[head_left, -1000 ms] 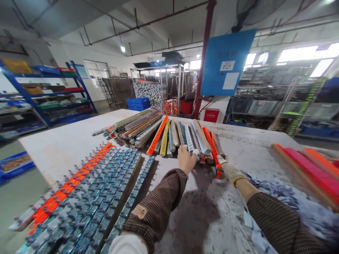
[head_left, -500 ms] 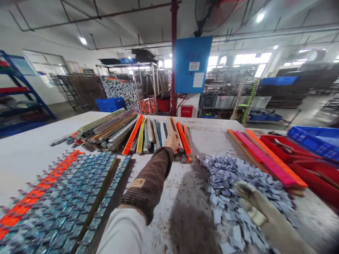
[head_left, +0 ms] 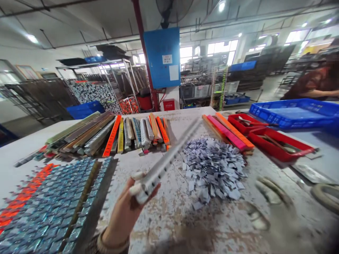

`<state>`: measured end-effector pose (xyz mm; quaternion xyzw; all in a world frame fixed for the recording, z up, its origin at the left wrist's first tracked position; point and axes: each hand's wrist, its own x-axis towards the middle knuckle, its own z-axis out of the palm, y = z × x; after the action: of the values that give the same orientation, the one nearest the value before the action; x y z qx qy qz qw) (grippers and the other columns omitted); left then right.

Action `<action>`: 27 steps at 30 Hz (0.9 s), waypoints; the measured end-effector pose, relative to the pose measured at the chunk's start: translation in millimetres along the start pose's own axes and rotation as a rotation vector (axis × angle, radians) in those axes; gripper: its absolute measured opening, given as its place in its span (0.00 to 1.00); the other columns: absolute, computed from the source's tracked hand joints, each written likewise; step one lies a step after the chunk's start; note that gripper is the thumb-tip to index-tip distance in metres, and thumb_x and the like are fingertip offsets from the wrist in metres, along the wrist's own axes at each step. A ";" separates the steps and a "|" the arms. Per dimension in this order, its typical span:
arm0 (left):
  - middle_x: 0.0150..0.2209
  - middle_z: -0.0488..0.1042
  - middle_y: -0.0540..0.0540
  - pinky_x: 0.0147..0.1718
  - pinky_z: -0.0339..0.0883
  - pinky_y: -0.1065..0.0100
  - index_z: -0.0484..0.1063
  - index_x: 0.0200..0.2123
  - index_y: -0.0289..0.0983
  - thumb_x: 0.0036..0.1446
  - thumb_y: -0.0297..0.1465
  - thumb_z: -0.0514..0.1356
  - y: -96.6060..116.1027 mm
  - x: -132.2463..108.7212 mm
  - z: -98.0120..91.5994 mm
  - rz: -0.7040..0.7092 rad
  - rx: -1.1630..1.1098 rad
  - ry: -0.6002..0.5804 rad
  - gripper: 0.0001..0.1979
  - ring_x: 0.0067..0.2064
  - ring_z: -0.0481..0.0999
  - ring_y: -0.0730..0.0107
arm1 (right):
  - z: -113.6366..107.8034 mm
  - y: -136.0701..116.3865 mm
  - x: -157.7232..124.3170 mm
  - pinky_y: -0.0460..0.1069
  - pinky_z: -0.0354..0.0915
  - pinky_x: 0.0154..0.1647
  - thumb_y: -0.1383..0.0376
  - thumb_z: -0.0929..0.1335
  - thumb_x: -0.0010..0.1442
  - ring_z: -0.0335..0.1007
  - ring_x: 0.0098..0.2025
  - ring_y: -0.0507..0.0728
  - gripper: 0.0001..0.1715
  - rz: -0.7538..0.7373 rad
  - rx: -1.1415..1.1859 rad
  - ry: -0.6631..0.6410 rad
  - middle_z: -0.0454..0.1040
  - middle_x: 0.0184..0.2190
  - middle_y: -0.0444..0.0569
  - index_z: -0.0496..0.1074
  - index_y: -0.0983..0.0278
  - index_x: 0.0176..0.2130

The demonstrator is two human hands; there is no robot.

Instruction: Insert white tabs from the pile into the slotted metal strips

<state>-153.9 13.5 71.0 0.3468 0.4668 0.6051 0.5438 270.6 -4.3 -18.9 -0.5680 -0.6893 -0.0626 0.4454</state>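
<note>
the left hand [head_left: 123, 215] is clasping the near end of a grey slotted bar [head_left: 169, 158], which is slanting toward the far right above the worktop [head_left: 159, 225]. the gloved right hand [head_left: 282, 211], blurred, is spreading its fingers near right, beside a heap of pale chips [head_left: 214, 169].

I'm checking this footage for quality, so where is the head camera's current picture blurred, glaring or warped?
In the head view, the gloved right hand is heavily smeared; in the head view, the pale bar held in the left hand softens toward its far end; in the head view, windows glare white, and the red pole appears slanted.
</note>
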 end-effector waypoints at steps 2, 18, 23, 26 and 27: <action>0.56 0.78 0.41 0.48 0.78 0.43 0.74 0.52 0.45 0.55 0.50 0.64 -18.3 -31.8 7.5 -0.258 -0.027 -0.082 0.25 0.49 0.83 0.43 | -8.0 -21.1 -6.8 0.73 0.53 0.71 0.58 0.76 0.60 0.55 0.71 0.73 0.44 -0.201 -0.132 0.068 0.64 0.66 0.53 0.59 0.50 0.69; 0.55 0.74 0.40 0.53 0.69 0.50 0.74 0.50 0.41 0.57 0.29 0.64 -76.0 -73.7 38.9 0.381 1.388 -0.663 0.16 0.56 0.71 0.47 | -20.8 -21.3 -18.3 0.63 0.61 0.59 0.72 0.71 0.53 0.69 0.51 0.65 0.28 -0.211 -0.033 -0.689 0.75 0.48 0.53 0.73 0.61 0.54; 0.44 0.75 0.44 0.49 0.71 0.56 0.71 0.37 0.38 0.49 0.13 0.59 -99.3 -72.3 50.9 0.513 1.481 -0.720 0.16 0.48 0.72 0.55 | -13.9 -17.1 1.3 0.62 0.63 0.53 0.57 0.75 0.58 0.69 0.49 0.67 0.22 -0.188 -0.007 -0.820 0.76 0.47 0.56 0.76 0.62 0.50; 0.53 0.73 0.43 0.53 0.69 0.54 0.70 0.42 0.39 0.51 0.17 0.64 -110.1 -69.7 54.1 0.535 1.343 -0.770 0.17 0.53 0.71 0.53 | -13.7 -14.2 0.0 0.61 0.66 0.50 0.55 0.73 0.60 0.71 0.44 0.65 0.17 -0.167 0.062 -0.799 0.77 0.41 0.55 0.77 0.62 0.45; 0.55 0.72 0.43 0.55 0.69 0.54 0.70 0.46 0.40 0.51 0.18 0.66 -113.2 -68.5 54.6 0.515 1.295 -0.793 0.20 0.55 0.71 0.54 | -12.8 -11.1 1.4 0.60 0.67 0.49 0.54 0.73 0.60 0.72 0.44 0.64 0.17 -0.119 0.103 -0.761 0.77 0.41 0.54 0.77 0.61 0.45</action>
<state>-53.9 -46.6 -11.9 0.8796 0.4024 0.1521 0.2029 268.4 -14.7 -5.7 -0.4866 -0.8392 0.1613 0.1814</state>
